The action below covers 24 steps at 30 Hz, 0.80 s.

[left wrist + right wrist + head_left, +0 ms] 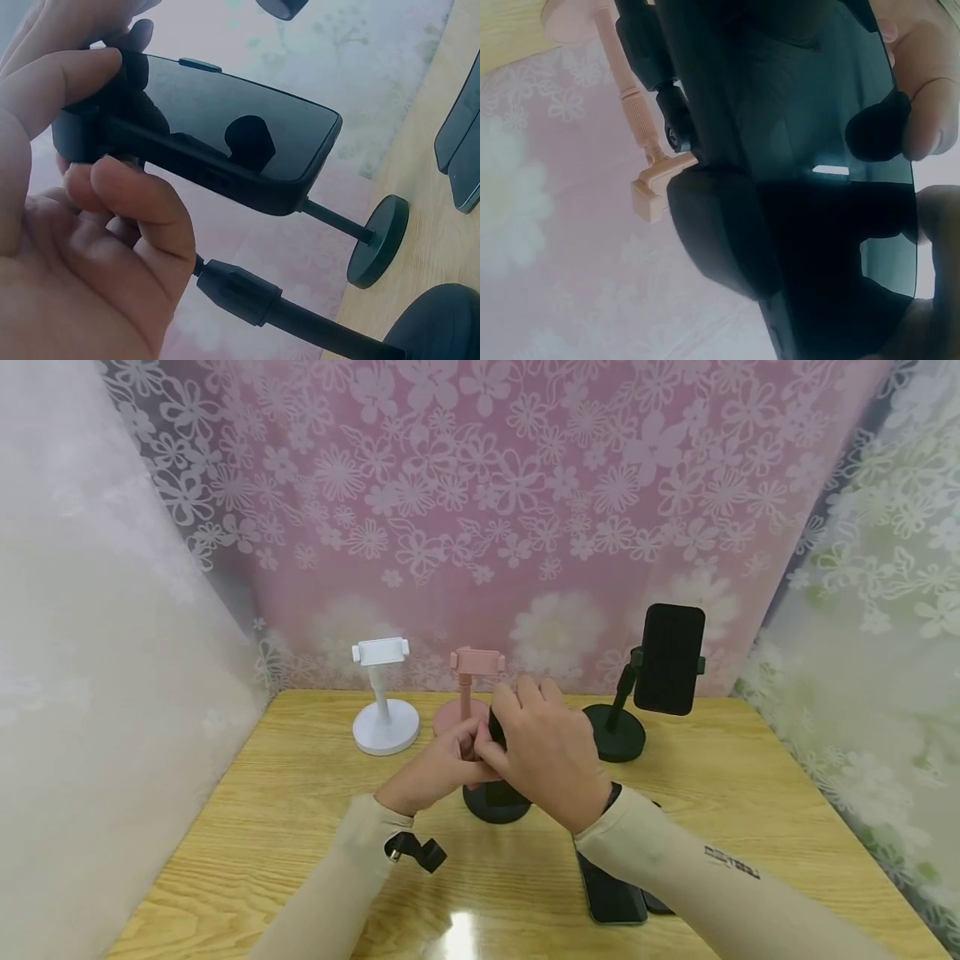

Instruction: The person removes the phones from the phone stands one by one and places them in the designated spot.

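A black smartphone sits in the clamp of a black phone stand, whose round base rests on the table between my arms. My left hand has its thumb on the upper side and curled fingers underneath, pinching the clamp at one end of the phone. My right hand bends over the phone from the other side, with its fingers curled at the phone's edge. Both hands nearly touch each other, and they hide most of the phone and clamp in the head view.
Behind stand a white phone stand and a pink phone stand. At the back right, another black stand holds an upright phone. Under my right forearm lie a dark phone and part of another. Floral curtains surround the table.
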Motion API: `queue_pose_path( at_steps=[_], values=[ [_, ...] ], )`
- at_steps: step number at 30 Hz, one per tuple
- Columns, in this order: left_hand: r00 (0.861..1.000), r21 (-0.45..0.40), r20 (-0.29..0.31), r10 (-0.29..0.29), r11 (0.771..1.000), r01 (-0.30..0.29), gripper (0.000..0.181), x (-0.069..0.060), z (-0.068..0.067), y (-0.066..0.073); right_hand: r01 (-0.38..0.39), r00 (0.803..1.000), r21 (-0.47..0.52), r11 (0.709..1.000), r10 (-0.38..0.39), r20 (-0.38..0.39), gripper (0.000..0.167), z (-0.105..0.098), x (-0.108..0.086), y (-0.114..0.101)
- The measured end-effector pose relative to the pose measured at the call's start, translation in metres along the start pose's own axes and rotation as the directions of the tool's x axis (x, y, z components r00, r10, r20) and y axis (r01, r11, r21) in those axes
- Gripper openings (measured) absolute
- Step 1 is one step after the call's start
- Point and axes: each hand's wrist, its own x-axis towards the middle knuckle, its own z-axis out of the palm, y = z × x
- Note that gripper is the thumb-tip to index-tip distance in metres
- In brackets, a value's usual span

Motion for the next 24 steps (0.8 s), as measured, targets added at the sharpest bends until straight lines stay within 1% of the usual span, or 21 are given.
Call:
queue_pose_path(
  at_steps=[4, 7, 9, 11, 12, 13, 17, 18, 20, 21, 24],
  values=[
    [1.000, -0.006, 0.011, -0.001, 1.000, 0.001, 0.020, 0.004, 0.003, 0.000, 0.006, 1.000, -0.020, 1.000, -0.006, -0.003, 0.032, 0.000, -0.001, 0.002],
    [1.000, 0.024, -0.002, 0.008, 1.000, -0.008, 0.026, 0.006, 0.004, -0.001, 0.019, 1.000, -0.050, 0.999, -0.019, -0.012, 0.033, 0.000, -0.001, 0.002],
    [1.000, 0.052, -0.020, 0.015, 0.999, -0.014, 0.030, 0.008, 0.003, -0.001, 0.030, 0.999, -0.073, 0.997, -0.031, -0.019, 0.035, 0.001, 0.000, 0.002],
    [0.999, 0.081, -0.038, 0.025, 0.996, -0.022, 0.034, 0.009, 0.002, -0.001, 0.036, 0.999, -0.082, 0.996, -0.038, -0.017, 0.036, 0.001, 0.001, 0.002],
    [0.999, 0.085, -0.036, 0.026, 0.996, -0.023, 0.035, 0.010, 0.002, 0.000, 0.035, 0.999, -0.085, 0.996, -0.037, -0.013, 0.037, 0.001, 0.002, 0.003],
    [0.999, 0.097, -0.036, 0.024, 0.995, -0.020, 0.034, 0.010, 0.001, 0.001, 0.036, 0.999, -0.084, 0.996, -0.036, -0.007, 0.036, 0.000, 0.002, 0.003],
    [1.000, 0.116, -0.007, 0.022, 0.993, -0.021, 0.010, 0.009, -0.001, 0.007, 0.039, 0.999, -0.062, 0.997, -0.038, 0.017, 0.030, 0.000, 0.002, 0.003],
    [1.000, 0.120, 0.000, 0.023, 0.992, -0.023, 0.010, 0.009, -0.002, 0.009, 0.040, 0.999, -0.060, 0.997, -0.039, 0.020, 0.029, 0.000, 0.002, 0.003],
    [1.000, 0.129, 0.004, 0.027, 0.991, -0.027, 0.019, 0.008, -0.002, 0.011, 0.042, 0.999, -0.050, 0.998, -0.041, 0.026, 0.028, -0.001, 0.003, 0.003],
    [1.000, 0.134, 0.004, 0.027, 0.991, -0.027, 0.019, 0.008, -0.003, 0.011, 0.041, 0.999, -0.046, 0.998, -0.039, 0.031, 0.028, -0.001, 0.004, 0.003],
    [1.000, 0.152, 0.002, 0.011, 0.988, -0.011, 0.012, 0.006, -0.002, 0.010, 0.030, 0.998, -0.035, 0.999, -0.028, 0.051, 0.030, -0.003, 0.003, 0.004]
  ],
)
